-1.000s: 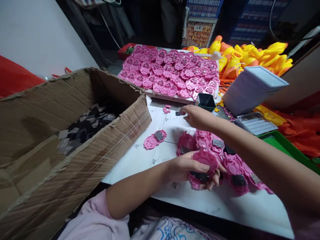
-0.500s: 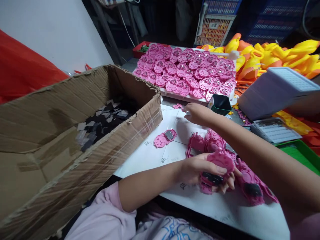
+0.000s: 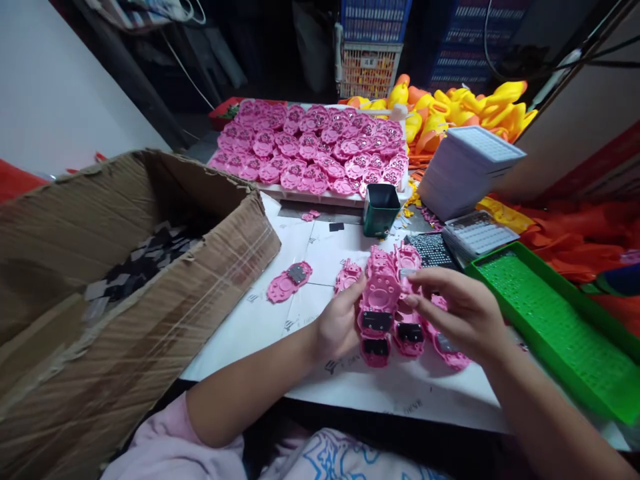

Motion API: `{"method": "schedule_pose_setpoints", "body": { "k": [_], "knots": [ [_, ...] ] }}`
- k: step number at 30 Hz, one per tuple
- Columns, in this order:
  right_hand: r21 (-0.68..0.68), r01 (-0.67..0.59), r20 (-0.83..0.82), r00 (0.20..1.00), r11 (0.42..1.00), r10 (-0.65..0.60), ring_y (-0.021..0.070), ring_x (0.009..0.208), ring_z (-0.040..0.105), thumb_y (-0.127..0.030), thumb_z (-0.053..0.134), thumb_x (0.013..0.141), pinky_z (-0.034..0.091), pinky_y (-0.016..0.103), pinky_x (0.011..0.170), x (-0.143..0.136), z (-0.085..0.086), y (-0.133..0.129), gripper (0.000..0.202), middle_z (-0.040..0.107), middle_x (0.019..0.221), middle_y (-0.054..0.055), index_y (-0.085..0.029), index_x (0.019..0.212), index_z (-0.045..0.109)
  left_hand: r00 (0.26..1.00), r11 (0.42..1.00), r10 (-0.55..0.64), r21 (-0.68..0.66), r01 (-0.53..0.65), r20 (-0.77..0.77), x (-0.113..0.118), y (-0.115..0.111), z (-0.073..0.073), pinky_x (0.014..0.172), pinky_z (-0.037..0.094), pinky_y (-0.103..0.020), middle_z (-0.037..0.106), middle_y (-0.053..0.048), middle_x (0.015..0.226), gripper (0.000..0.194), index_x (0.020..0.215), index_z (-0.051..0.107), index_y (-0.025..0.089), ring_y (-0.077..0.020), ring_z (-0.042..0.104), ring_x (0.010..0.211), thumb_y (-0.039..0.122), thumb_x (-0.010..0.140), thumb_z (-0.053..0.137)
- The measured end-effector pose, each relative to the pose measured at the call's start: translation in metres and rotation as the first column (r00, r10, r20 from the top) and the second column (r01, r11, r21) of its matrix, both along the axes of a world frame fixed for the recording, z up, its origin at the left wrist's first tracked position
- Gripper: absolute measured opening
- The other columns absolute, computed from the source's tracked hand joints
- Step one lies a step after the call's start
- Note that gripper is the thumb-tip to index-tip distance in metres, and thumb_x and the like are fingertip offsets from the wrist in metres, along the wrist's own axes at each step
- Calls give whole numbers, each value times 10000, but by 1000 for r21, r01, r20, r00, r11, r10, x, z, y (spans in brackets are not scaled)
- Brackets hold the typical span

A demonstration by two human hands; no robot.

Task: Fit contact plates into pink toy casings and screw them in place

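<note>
My left hand (image 3: 340, 323) is closed around the edge of a pink plastic casing (image 3: 381, 290) with a black panel at its lower end. Thumb and fingers of my right hand (image 3: 457, 310) are brought together just right of that casing; whatever they pinch is too small to make out. Under and around both hands lie several more pink casings (image 3: 410, 339), some with black or grey panels. Apart from these, one pink casing with a grey panel (image 3: 290, 281) rests on the white paper to the left.
A cardboard box (image 3: 215, 267) holding dark flat pieces stands left. Behind are a tray (image 3: 320, 195) of pink parts, a dark green cup (image 3: 381, 212) and a small black rectangle (image 3: 337, 227). A green tray (image 3: 555, 333) and a white stack (image 3: 467, 170) stand right.
My right hand has come back from the small pink pieces near the rear tray to beside the held casing. The left hand has turned the casing more upright. The view has swung right.
</note>
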State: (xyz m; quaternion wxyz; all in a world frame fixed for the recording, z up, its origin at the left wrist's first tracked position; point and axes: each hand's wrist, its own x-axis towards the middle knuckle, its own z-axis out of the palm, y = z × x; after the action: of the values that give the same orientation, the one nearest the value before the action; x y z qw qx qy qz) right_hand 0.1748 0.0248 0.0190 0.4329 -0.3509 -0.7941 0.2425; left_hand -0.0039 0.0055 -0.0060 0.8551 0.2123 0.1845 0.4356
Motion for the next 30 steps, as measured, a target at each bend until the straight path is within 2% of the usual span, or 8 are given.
{"method": "schedule_pose_setpoints", "body": {
  "k": [2,5,8,12,18,22,30],
  "knots": [
    [135,-52,50,998,989,46,105,806,631,-141,653,804,540,212,727,-1,-2,-1,183,658,895,40,-180,981,628,998,1000,29,-3,-30,-59,2,-1,2,808,462,-313,684,-83,875,365,975,645,120,-197,632,830,460,872,562],
    [311,-59,105,994,948,28,124,824,626,-98,613,814,546,221,718,-1,-7,0,183,636,920,78,-144,992,623,992,999,44,11,-43,-118,1,-2,0,714,468,-277,657,-57,811,364,972,623,134,-162,610,723,465,821,642],
    [383,-46,98,995,923,9,137,824,616,-80,583,826,549,233,695,1,-17,-3,202,619,915,95,-129,1019,617,987,1000,-17,12,19,-161,-3,-4,-1,627,447,-220,607,-23,776,358,972,596,139,-101,563,632,434,793,691],
    [418,-15,78,997,908,-19,161,863,606,-66,581,826,552,273,705,1,-28,-10,270,622,940,112,-127,1089,600,952,998,-58,-12,57,-302,-6,-5,-1,561,407,-179,557,14,721,367,936,577,141,-63,525,572,401,743,750],
    [403,18,60,997,915,-46,166,870,616,-49,548,836,556,287,719,-1,-27,-18,222,642,927,109,-122,1035,614,905,1000,-18,5,22,-424,-5,-2,-5,531,370,-170,553,37,679,414,856,546,153,-49,503,536,417,669,804],
    [406,14,59,997,914,-41,170,882,611,-27,568,814,553,295,720,0,-27,-20,227,634,938,116,-108,1018,625,906,999,-2,45,23,-423,-5,-2,-6,504,361,-156,554,44,644,436,798,522,149,-43,504,514,409,633,831],
    [396,19,43,998,918,-39,174,924,597,3,588,793,550,315,760,-1,-29,-22,287,621,968,121,-92,1063,620,910,1000,30,18,-24,-413,-5,-5,-5,494,402,-142,547,52,622,466,807,500,156,-44,522,505,409,615,842]
  ]
}}
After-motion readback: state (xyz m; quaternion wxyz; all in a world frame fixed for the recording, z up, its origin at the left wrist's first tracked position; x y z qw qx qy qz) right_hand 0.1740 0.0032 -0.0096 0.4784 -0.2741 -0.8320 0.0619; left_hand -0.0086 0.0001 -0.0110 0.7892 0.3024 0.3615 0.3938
